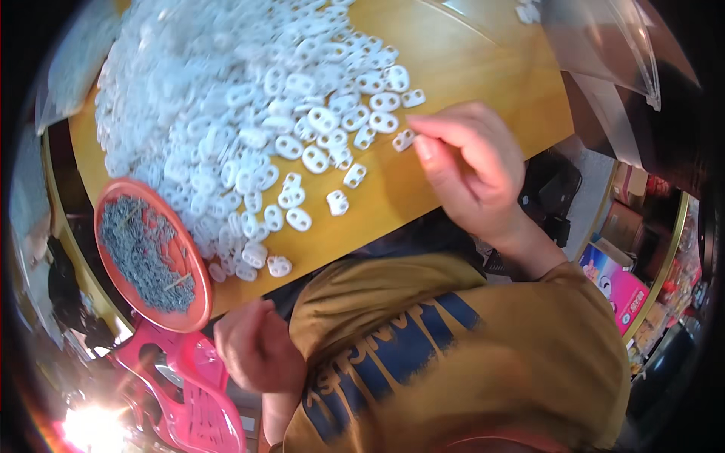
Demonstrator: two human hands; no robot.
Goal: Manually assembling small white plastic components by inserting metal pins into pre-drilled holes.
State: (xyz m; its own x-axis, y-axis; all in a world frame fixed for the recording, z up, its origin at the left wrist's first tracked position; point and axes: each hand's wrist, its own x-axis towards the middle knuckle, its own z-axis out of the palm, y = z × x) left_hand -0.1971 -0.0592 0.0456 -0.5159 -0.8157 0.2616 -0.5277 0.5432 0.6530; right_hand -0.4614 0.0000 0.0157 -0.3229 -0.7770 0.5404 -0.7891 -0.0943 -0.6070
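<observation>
A big heap of small white plastic two-hole pieces (322, 119) covers the left and far part of the yellow table (400, 219). My right hand (479, 166) is over the table at the heap's right edge. Its thumb and index finger are a little apart, and the other fingers curl in. One small white two-hole piece (404, 140) lies right by these fingertips. Close to my body, just off the table's near edge, my left hand (260, 347) is closed, and whatever it may hold is hidden. An orange-red oval tray (198, 264) with many small grey metal pieces (143, 249) stands beside it.
A pink plastic chair (200, 408) stands below the tray at the lower left. Clear plastic sheeting (604, 45) hangs at the far right corner. Boxes and a pink package (612, 287) sit on a shelf to the right. A bright light glares at the lower left.
</observation>
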